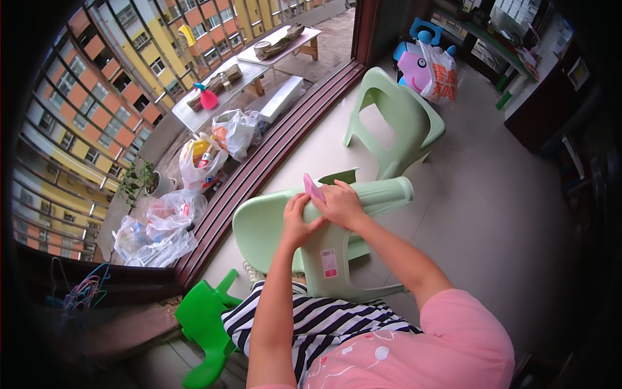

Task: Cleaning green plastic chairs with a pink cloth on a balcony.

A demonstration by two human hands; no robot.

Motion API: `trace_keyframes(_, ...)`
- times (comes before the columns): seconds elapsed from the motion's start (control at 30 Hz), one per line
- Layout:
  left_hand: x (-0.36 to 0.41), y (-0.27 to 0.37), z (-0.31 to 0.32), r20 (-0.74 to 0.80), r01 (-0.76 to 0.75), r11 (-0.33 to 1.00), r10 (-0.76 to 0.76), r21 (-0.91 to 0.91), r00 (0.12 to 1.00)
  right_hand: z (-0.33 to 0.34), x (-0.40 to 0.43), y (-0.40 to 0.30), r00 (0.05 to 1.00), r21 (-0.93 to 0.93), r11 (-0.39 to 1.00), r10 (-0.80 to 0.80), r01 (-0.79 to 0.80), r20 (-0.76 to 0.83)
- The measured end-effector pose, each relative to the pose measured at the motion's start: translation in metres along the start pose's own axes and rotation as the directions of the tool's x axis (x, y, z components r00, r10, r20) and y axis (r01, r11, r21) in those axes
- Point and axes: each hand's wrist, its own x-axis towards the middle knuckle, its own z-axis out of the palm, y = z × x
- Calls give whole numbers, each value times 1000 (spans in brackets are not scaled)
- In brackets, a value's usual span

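A light green plastic chair (pixel 325 243) lies tipped over in front of me, with a label on one of its panels. Over its upper edge my right hand (pixel 337 204) grips a small folded pink sheet (pixel 313 188), perhaps cloth or paper. My left hand (pixel 296 221) is beside it, fingertips at the sheet's lower corner and thumb towards the right hand; whether it also pinches the sheet is unclear. Both hands are close together against the chair, and part of the pink sheet is hidden by the right hand's fingers.
Another light green chair (pixel 398 116) stands ahead. A bright green plastic chair (pixel 206 316) is at lower left. Beyond the sliding-door track (pixel 277 167) are filled plastic bags (pixel 201 163), a potted plant (pixel 158 184) and low tables (pixel 252 70). A pink toy figure (pixel 413 70) stands at the back right.
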Motion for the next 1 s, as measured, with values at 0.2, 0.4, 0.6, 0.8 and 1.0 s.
trace_keyframes(0.2,-3,27,1,67,145,989,-146,24,987,-26,-49,84,968,-169,975,106,-146,-229)
trace_keyframes(0.4,-3,22,10,72,124,990,-129,67,989,-64,-85,148,930,-231,939,172,-255,-325)
trace_keyframes(0.6,-2,23,9,86,148,984,-157,102,984,-64,-55,160,645,-103,641,764,-760,0)
trace_keyframes(0.8,-6,34,11,93,147,985,-155,95,983,-66,-35,202,451,-330,479,878,-813,164)
trace_keyframes(1.0,-11,28,0,26,165,983,-167,79,986,-114,-12,192,541,-294,472,807,-831,-237)
